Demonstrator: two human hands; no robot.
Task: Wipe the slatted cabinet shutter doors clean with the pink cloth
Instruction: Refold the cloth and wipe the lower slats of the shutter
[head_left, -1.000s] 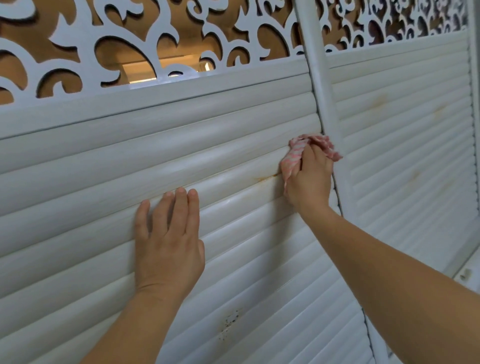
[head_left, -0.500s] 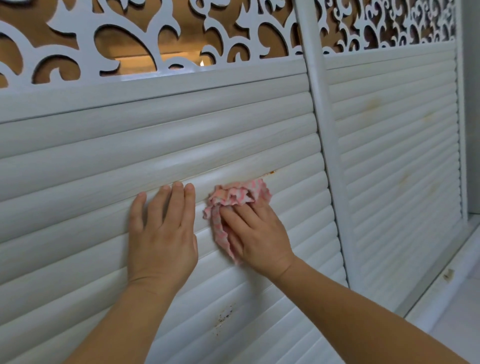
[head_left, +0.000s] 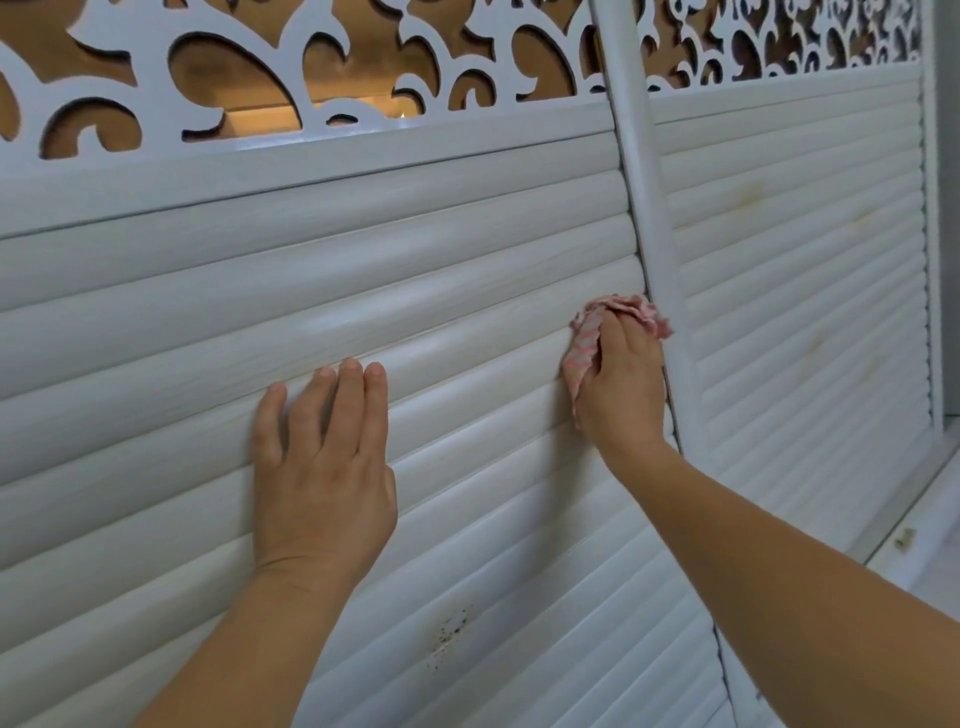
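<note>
Along the top, a white fretwork panel cut in scrolling curls runs the width of the view, brown backing showing through the cut-outs, with a lit warm strip behind one gap. Below it, the near white slatted shutter door with rounded horizontal slats fills the left and centre. Left hand lies flat on those slats, fingers straight and close together, pointing up, palm against the surface; nothing held. Lower down on the same door, just right of the left forearm, a patch of dark brown specks and chipped finish. Further right, the right hand presses a crumpled pink-and-white patterned cloth against the slats at the door's right edge; fingers lie over the cloth and point upward, cloth bunched beneath them and sticking out above the fingertips and along the thumb side. Whether the thumb curls under the cloth I cannot tell. Cloth's upper right edge touches the white rounded vertical post that divides the two doors. Right of the post, the far white slatted shutter door with narrower-looking slats recedes away, with faint yellowish stains on its upper slats. At the far right, a white frame edge and sill carrying a small dark mark.
</note>
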